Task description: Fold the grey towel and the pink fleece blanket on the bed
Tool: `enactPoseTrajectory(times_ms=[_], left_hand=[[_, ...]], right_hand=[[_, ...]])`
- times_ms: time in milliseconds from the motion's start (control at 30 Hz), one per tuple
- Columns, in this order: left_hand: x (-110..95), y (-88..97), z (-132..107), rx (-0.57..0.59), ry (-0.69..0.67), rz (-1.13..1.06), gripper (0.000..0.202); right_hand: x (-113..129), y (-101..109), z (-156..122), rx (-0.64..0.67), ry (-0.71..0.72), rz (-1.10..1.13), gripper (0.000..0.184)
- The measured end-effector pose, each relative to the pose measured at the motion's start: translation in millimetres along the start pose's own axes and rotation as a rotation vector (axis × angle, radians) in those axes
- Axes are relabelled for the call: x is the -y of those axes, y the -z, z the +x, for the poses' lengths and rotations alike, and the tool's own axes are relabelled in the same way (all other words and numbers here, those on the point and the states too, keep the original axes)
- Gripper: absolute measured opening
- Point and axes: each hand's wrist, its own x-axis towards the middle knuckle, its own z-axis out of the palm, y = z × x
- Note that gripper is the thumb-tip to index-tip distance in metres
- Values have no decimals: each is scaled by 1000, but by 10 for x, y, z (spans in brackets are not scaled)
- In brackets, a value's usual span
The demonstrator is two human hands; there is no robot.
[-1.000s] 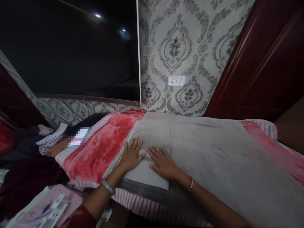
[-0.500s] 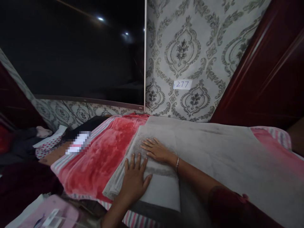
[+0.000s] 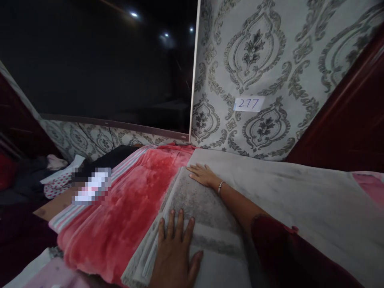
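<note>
Just right of the red blanket lies the folded grey cloth, soft and limp-looking, best pinched at its folded edge; left hand and right hand press it flat, fingers spread, gripping nothing.

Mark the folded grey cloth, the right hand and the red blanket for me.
folded grey cloth (image 3: 199,200), head view, bare middle of its top.
right hand (image 3: 204,175), head view, back of the hand.
red blanket (image 3: 129,208), head view, middle of its plush top.
</note>
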Motion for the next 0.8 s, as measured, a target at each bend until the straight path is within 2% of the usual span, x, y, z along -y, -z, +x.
enactPoseTrajectory(times_ms=[200, 300, 433, 500, 600, 700, 800], left_hand=[[42, -23, 0, -19, -21, 34, 77], [45, 17, 22, -1, -10, 37, 74], [25, 113, 80, 78, 37, 3, 65], [17, 167, 118, 127, 63, -20, 62], [12, 259, 192, 193, 92, -40, 60], [-39, 392, 292, 273, 121, -50, 60], [-239, 543, 371, 333, 111, -54, 56]], right_hand=[[-71, -23, 122, -6, -63, 36, 59], [-12, 15, 115, -55, -118, -10, 58], [129, 166, -15, -111, -190, -30, 59], [192, 250, -187, -117, -158, -29, 59], [242, 305, -609, -140, -24, -67, 59], [245, 255, -1124, -144, 94, -127, 59], [241, 144, -1517, -116, 147, -139, 58]])
